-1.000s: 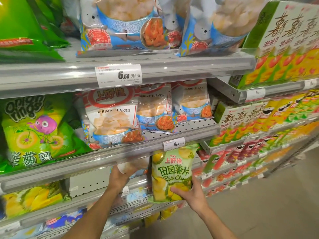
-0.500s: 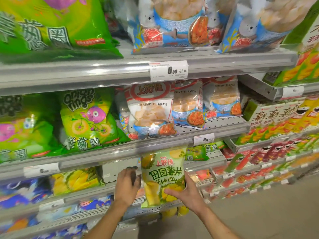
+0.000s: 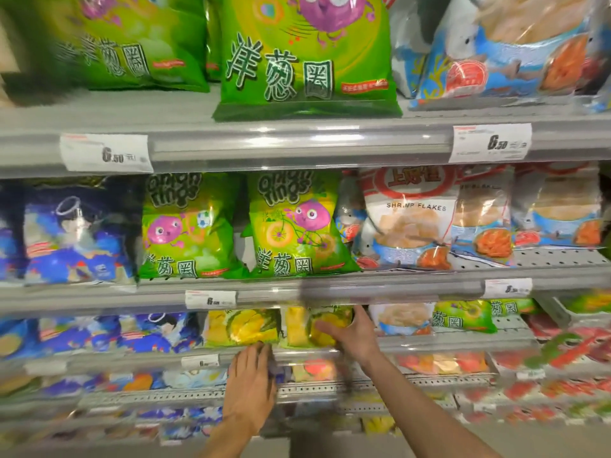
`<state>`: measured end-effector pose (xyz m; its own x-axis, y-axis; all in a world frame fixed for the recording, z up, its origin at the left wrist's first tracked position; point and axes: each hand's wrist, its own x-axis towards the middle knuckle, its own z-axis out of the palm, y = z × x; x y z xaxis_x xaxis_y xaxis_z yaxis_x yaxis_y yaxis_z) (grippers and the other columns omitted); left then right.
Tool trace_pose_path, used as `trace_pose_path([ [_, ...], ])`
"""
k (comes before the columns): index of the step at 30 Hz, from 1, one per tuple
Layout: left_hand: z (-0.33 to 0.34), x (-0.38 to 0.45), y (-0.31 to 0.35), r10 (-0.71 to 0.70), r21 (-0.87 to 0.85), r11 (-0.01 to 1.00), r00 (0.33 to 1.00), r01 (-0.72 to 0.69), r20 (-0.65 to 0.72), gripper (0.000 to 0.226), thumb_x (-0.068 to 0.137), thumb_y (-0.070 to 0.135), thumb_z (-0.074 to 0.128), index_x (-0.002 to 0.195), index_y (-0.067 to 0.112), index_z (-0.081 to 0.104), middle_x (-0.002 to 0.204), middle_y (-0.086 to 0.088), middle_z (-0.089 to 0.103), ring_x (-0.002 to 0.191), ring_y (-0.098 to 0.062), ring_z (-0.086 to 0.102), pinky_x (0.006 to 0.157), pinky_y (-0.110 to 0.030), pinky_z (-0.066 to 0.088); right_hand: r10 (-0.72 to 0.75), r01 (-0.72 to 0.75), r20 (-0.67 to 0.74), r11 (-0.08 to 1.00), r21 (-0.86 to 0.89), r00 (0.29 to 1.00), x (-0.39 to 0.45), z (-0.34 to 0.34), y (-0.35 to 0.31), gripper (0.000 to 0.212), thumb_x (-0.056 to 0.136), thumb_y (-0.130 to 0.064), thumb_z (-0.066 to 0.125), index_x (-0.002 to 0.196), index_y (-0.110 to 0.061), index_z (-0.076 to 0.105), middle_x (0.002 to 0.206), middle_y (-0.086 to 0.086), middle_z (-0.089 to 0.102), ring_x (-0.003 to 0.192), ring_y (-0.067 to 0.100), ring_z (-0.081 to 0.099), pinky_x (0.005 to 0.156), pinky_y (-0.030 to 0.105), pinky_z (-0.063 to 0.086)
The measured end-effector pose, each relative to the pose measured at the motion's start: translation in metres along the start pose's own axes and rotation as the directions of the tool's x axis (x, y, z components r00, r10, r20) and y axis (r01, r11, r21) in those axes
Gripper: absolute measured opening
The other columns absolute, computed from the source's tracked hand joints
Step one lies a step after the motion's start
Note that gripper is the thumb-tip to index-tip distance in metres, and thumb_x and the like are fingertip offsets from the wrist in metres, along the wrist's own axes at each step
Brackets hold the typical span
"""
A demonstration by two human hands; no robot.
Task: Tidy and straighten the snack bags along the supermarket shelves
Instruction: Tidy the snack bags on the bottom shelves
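Observation:
A yellow-green potato chip bag (image 3: 302, 328) stands on the third shelf (image 3: 429, 343), beside a matching yellow bag (image 3: 239, 327) on its left. My right hand (image 3: 352, 335) grips the chip bag's right side, fingers across its front and thumb round its edge. My left hand (image 3: 249, 388) reaches to the shelf front just below the yellow bags, fingers extended toward the rail; whether it touches a bag is blurred. Green onion-ring bags (image 3: 297, 226) and shrimp flake bags (image 3: 410, 219) fill the shelf above.
Blue snack bags (image 3: 79, 233) sit at the left of the second and third shelves. A small shrimp bag (image 3: 401, 319) and a green bag (image 3: 463, 317) lie right of my right hand. Price tags (image 3: 210, 299) hang on the rails. Lower shelves hold more blurred packs.
The view has swung left. The chip bag went from in front of the shelf edge into the third shelf beside the yellow bag; my left hand dropped to the shelf front.

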<state>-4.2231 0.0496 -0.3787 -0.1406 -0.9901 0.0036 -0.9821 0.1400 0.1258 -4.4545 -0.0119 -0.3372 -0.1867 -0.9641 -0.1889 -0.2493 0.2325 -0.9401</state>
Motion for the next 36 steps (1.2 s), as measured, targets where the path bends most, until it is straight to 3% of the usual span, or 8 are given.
trace_pose_path([
  [2,0.000,0.002,-0.001,-0.008,-0.001,1.000,1.000,0.008,0.017,0.073,0.093,0.039,0.054,0.155,0.014,0.025,0.155,-0.006,0.031,0.143,-0.027,0.030,0.121,-0.042,0.020,0.008,-0.008,-0.014,1.000,-0.005,1.000,0.012,0.006,-0.003,0.067,0.062,-0.036,0.098,0.116,-0.015,0.065,0.110,0.001,0.075,0.104,0.022,0.070,0.091,0.041,0.058],
  [7,0.000,0.005,-0.005,-0.019,0.039,0.999,0.998,0.016,0.064,0.073,0.097,0.043,0.045,0.157,0.017,0.011,0.158,-0.002,0.018,0.145,-0.024,0.018,0.123,-0.041,0.013,-0.008,0.008,0.001,1.000,0.008,1.000,0.024,0.008,0.004,0.044,0.065,-0.022,0.097,0.091,-0.029,0.063,0.078,-0.035,0.070,0.078,-0.019,0.064,0.061,0.000,0.045],
  [14,0.004,0.009,-0.005,-0.038,0.000,0.999,0.997,0.038,0.065,0.076,0.096,0.046,0.049,0.155,0.017,0.012,0.157,0.000,0.016,0.145,-0.023,0.018,0.121,-0.038,0.020,0.087,-0.083,0.068,0.995,-0.062,0.994,0.027,0.019,0.013,0.054,0.070,-0.029,0.094,0.104,-0.023,0.053,0.103,-0.002,0.069,0.099,0.016,0.066,0.084,0.023,0.055],
  [18,0.006,0.011,-0.004,-0.052,-0.017,0.998,0.995,0.054,0.084,0.077,0.094,0.048,0.050,0.155,0.018,0.013,0.156,0.001,0.018,0.145,-0.022,0.018,0.120,-0.037,0.023,0.101,-0.091,0.093,0.990,-0.108,0.991,0.026,0.018,0.011,0.052,0.072,-0.038,0.091,0.089,-0.032,0.042,0.092,-0.015,0.060,0.082,-0.005,0.054,0.058,0.004,0.043],
  [24,0.007,0.014,0.000,-0.090,-0.064,0.993,0.994,0.094,0.070,0.075,0.093,0.047,0.054,0.152,0.019,0.020,0.152,0.002,0.023,0.144,-0.021,0.020,0.119,-0.036,0.024,0.046,-0.031,0.111,0.991,-0.129,0.993,0.019,0.017,0.020,0.063,0.074,-0.035,0.091,0.119,-0.024,0.049,0.099,-0.012,0.065,0.091,0.006,0.063,0.073,0.006,0.047],
  [27,0.008,0.013,0.003,-0.125,-0.050,0.991,0.990,0.128,0.064,0.072,0.093,0.048,0.052,0.152,0.018,0.023,0.153,0.000,0.025,0.145,-0.023,0.020,0.119,-0.037,0.024,-0.002,0.019,0.109,0.987,-0.158,0.994,0.013,0.013,0.025,0.066,0.077,-0.030,0.089,0.129,-0.016,0.052,0.116,0.000,0.067,0.110,0.020,0.065,0.097,0.031,0.052],
  [32,0.007,0.007,0.025,-0.157,-0.080,0.984,0.988,0.157,0.008,0.067,0.082,0.037,0.071,0.139,0.008,0.049,0.138,-0.011,0.046,0.130,-0.032,0.042,0.107,-0.044,0.040,-0.136,0.150,0.095,0.976,-0.157,0.986,-0.007,-0.003,0.038,0.047,0.082,-0.028,0.083,0.119,-0.039,0.056,0.114,-0.017,0.066,0.104,-0.002,0.063,0.098,0.024,0.052],
  [36,0.021,0.004,0.058,-0.038,-0.251,0.968,0.983,-0.009,-0.181,0.043,0.072,0.014,0.079,0.111,0.003,0.066,0.110,-0.010,0.057,0.101,-0.030,0.056,0.089,-0.043,0.052,-0.146,0.146,0.011,0.983,-0.113,0.989,-0.023,-0.029,0.057,0.047,0.087,-0.026,0.080,0.130,-0.032,0.060,0.114,-0.019,0.065,0.104,0.002,0.065,0.095,0.019,0.053],
])
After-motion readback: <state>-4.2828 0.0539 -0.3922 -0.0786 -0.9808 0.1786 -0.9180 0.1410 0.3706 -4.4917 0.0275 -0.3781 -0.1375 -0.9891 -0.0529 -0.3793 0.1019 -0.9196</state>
